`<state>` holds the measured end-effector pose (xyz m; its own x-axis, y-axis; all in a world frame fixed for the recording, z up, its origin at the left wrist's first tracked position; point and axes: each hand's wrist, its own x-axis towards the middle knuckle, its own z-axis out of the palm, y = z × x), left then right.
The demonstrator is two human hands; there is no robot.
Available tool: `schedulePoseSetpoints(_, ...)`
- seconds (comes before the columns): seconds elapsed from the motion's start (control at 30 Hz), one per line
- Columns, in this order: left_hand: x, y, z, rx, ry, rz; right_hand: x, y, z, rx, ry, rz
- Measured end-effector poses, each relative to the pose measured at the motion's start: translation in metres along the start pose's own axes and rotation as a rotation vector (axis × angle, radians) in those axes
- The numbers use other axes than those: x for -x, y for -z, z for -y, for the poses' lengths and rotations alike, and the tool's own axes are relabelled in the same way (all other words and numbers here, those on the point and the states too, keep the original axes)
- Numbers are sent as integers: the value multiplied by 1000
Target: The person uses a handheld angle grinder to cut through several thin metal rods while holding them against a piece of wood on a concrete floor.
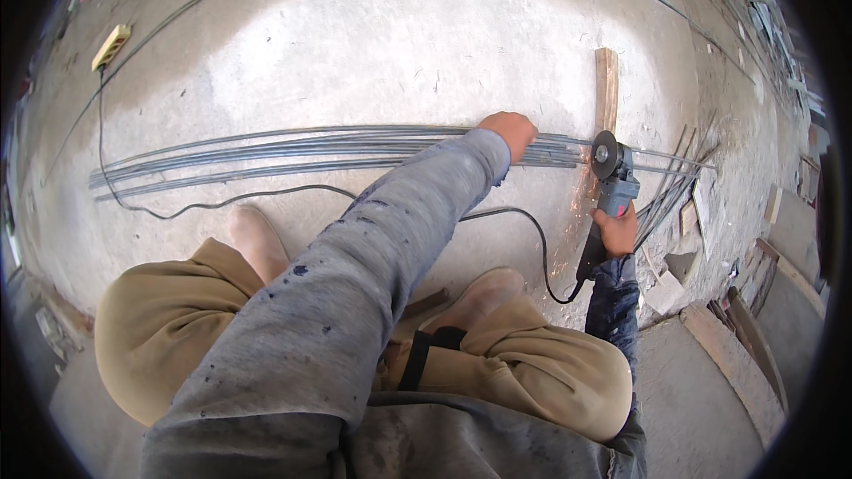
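Note:
My right hand (617, 229) is wrapped round the body of an angle grinder (619, 191), its cutting disc (605, 155) against the rods at the right. Orange sparks fly downward from the disc toward me. My left arm reaches across, and my left hand (510, 133) is closed on the bundle of thin steel rods (293, 149) just left of the disc. Exactly how many rods the fingers grip is hidden. The bundle lies lengthwise across the concrete floor. Past the disc, one or two rods run on to the right.
A wooden strip (606, 89) lies beyond the disc. The black power cord (524, 211) winds under my left arm toward a yellow power strip (111, 47) at far left. Cut rods (670, 191), broken slabs and boards (732, 372) lie at the right. My shoes are close to the bundle.

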<state>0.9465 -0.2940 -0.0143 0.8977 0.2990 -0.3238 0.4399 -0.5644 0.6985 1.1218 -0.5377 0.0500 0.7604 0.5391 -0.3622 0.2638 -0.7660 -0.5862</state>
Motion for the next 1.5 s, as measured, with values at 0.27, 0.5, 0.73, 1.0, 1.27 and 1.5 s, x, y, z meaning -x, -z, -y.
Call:
schedulePoseSetpoints(0.27, -2, -1, 7, -13, 8, 21, -4, -5, 6, -1, 54, -21)
schedulePoseSetpoints(0.5, 14, 1, 2, -1, -124, -170, 7, -1, -17, -514, -221, 44)
schedulePoseSetpoints(0.73, 69, -39, -58, 85, -417, -78, 31, -2, 14, -1077, -367, 227)
schedulePoseSetpoints(1.0, 117, -55, -99, 351, -397, 2, 44, -11, 36, -1294, -291, 315)
schedulePoseSetpoints(1.27, 119, -37, -110, 251, -437, 152, 61, -15, 20, -1476, -258, 246)
schedulePoseSetpoints(1.5, 122, -39, -106, 292, -472, 192, 73, -26, 12, -1555, -266, 221)
